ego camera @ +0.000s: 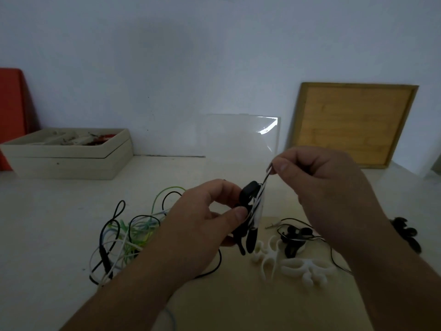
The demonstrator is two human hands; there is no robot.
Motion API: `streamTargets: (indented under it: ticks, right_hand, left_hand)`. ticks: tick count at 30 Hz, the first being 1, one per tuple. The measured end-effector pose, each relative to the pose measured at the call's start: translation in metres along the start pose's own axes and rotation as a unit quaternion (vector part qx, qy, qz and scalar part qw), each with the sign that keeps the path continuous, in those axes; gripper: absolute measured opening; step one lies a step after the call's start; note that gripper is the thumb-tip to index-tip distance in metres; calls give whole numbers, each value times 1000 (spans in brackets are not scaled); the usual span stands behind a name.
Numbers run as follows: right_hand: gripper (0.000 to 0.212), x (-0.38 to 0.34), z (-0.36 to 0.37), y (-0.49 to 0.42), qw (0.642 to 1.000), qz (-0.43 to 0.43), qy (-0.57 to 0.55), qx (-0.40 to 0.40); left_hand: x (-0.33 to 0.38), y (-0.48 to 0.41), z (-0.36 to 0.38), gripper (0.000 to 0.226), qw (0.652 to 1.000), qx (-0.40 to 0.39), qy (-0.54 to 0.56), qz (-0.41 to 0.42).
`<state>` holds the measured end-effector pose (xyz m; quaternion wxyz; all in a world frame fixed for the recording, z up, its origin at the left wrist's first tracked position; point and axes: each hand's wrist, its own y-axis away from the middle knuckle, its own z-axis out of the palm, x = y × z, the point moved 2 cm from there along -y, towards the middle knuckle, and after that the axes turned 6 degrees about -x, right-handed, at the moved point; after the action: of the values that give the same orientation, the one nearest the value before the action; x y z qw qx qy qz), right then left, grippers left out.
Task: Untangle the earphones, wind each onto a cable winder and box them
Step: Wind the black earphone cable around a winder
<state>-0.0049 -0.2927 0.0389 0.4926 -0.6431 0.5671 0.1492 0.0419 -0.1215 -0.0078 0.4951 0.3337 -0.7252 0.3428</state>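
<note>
While our left hand (205,218) grips the black cable winder (249,189) at the centre of the frame, fingers and thumb curled round its body, our right hand (322,182) just up and to the right pinches the earphone cable (266,179) between thumb and forefinger. Both hands are thus closed on something, near each other and joined by the taut strand. We judge the cable light, thin and limp, probably slick enough to slide through a loose pinch, and holding a line only under tension. A firm pinch close to the winder seems best, away from earbuds or plug, where a tug could strain the joints. The winder looks soft and rubbery and takes a grip across its middle. Its long axis stands steeply, top tilted toward the upper right, lower end pointing down at the table; the strand climbs from its top toward the upper right. The unsorted tangle (124,237) lies at lower left.
</note>
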Motion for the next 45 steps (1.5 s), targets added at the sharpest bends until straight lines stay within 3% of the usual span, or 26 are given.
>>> streamTargets:
  ticks: [6, 13, 17, 25, 31, 34, 40, 45]
  right_hand:
    - [19, 2, 6, -1, 1000, 5, -1, 11]
    - [22, 17, 9, -2, 993, 90, -69, 23]
    - [26, 22, 13, -4, 990, 125, -65, 11]
    - [25, 25, 24, -3, 975, 190, 8, -112]
    - [37, 22, 31, 3, 942, 183, 24, -281]
    - [34, 19, 29, 5, 929, 160, 32, -333]
    - [29, 7, 27, 7, 914, 108, 73, -383]
    - [29, 6, 22, 6, 927, 74, 74, -359]
  left_hand:
    - [0, 1, 2, 14, 1000, -17, 2, 2]
    - [5, 4, 6, 14, 996, -28, 82, 0]
    - [6, 3, 10, 17, 996, -42, 74, 27]
    - [9, 3, 5, 20, 990, -1, 104, 92]
    - [2, -2, -7, 16, 983, 45, 164, 68]
    - [-1, -5, -11, 28, 976, 63, 200, 49]
    - [-6, -6, -12, 33, 972, 78, 220, 18]
    - [-6, -6, -17, 10, 978, 110, 177, 21]
